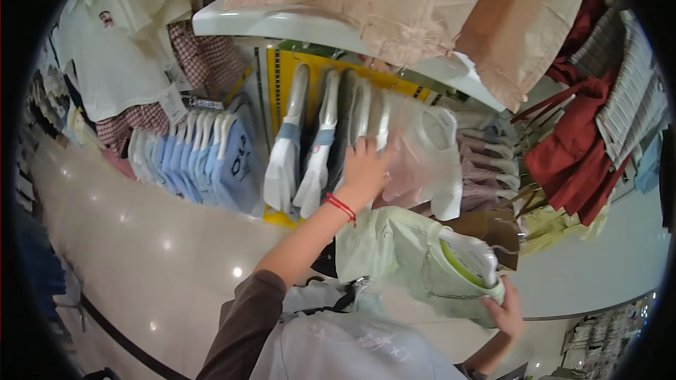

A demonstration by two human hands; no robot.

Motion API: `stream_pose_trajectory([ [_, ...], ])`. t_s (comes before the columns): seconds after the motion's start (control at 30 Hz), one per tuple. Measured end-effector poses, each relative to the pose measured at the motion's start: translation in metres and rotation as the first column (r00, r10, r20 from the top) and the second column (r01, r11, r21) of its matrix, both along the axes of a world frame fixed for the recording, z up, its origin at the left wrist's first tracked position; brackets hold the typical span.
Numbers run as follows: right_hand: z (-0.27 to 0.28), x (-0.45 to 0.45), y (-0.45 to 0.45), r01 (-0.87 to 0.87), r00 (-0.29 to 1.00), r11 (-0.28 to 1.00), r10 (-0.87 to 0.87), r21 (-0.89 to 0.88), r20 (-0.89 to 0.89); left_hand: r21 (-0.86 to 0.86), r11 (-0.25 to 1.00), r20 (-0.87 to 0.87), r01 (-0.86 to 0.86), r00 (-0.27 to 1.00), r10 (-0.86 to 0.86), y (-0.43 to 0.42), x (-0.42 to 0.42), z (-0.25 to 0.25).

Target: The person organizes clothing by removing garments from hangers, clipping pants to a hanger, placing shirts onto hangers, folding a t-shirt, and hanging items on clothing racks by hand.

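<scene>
Right hand (508, 313): closed on the pale green shirt (401, 246), thumb on the front face by the shoulder, near the neckline. Shirt is in front of me, below the rack, tilted, with a white hanger (475, 250) in the neck and its body draped toward my left forearm.

Left hand (365, 172): up at the hanging clothes, fingers bent at the white hangers (328, 98), beside the pink-and-white garment (415, 162). Can't tell if it's gripping or just resting there. Red bracelet (341, 207) on that wrist. Yellow panel (286, 84) behind the row, blue shirts (236, 162) off to the left.

Handling, my read: shirt is light, thin, floppy; won't hold shape by itself. Hanger looks like smooth plastic, stiff, maybe a bit slippery. Best hold: hanger neck under the hook, or pinch cloth and hanger shoulder together. Cloth-only grip risks the collar sliding off.
</scene>
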State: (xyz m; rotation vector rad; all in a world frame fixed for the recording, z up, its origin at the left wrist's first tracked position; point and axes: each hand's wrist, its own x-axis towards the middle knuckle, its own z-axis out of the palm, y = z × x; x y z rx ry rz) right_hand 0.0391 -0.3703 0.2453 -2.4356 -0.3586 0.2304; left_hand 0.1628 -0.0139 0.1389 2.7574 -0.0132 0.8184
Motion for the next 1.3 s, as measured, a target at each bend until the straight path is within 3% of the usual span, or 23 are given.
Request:
stream_pose_trajectory([
  [0.1,-0.02,0.005,0.023,-0.014,0.999,0.999,0.015,0.03,-0.028,0.078,0.996,0.175,-0.049,0.984,0.034,0.007,0.028,-0.021],
  [0.13,-0.028,0.009,0.034,-0.019,0.999,0.999,0.021,0.047,-0.04,0.106,0.994,0.037,-0.034,0.999,0.03,0.008,0.024,-0.011],
  [0.2,-0.053,0.026,0.051,0.032,0.995,0.938,0.002,0.345,-0.099,0.146,0.987,-0.01,-0.067,0.998,0.069,0.01,0.028,-0.014],
  [0.27,-0.076,0.048,0.046,0.064,0.989,0.914,-0.005,0.4,-0.147,0.175,0.98,0.016,-0.097,0.995,0.096,0.015,0.03,-0.018],
  [0.4,-0.066,0.065,0.053,0.091,0.988,0.863,-0.015,0.498,-0.156,0.192,0.974,0.162,-0.12,0.983,0.089,0.032,0.035,-0.023],
  [0.5,-0.044,0.07,0.064,0.188,0.972,0.797,-0.067,0.575,-0.225,0.182,0.978,0.145,-0.105,0.986,0.079,0.035,0.032,-0.021],
  [0.77,-0.041,0.124,0.085,0.032,0.989,0.827,0.053,0.561,-0.136,0.155,0.979,0.017,-0.132,0.991,0.131,0.018,0.031,-0.014],
  [0.87,-0.023,0.131,0.087,-0.007,0.993,0.819,0.072,0.573,-0.09,0.442,0.851,0.225,-0.285,0.953,0.202,-0.006,0.026,-0.016],
  [0.97,-0.02,0.132,0.082,-0.039,0.993,0.826,0.093,0.563,-0.068,0.386,0.916,0.051,0.111,0.989,-0.141,-0.033,0.041,-0.056],
  [1.07,-0.026,0.133,0.083,-0.006,0.988,0.816,0.094,0.578,-0.123,0.34,0.933,-0.064,-0.121,0.987,0.151,-0.046,0.055,-0.079],
  [1.1,-0.029,0.133,0.086,-0.031,0.99,0.811,0.106,0.584,-0.096,0.308,0.944,-0.025,-0.119,0.991,0.133,-0.041,0.061,-0.094],
  [1.2,-0.046,0.144,0.089,-0.008,0.988,0.85,0.087,0.527,-0.126,0.068,0.995,-0.51,0.07,0.86,-0.026,-0.028,0.08,-0.099],
  [1.3,-0.046,0.149,0.103,-0.07,0.994,0.843,0.104,0.534,-0.033,-0.104,0.994,-0.471,0.046,0.877,-0.09,-0.018,0.077,-0.1],
])
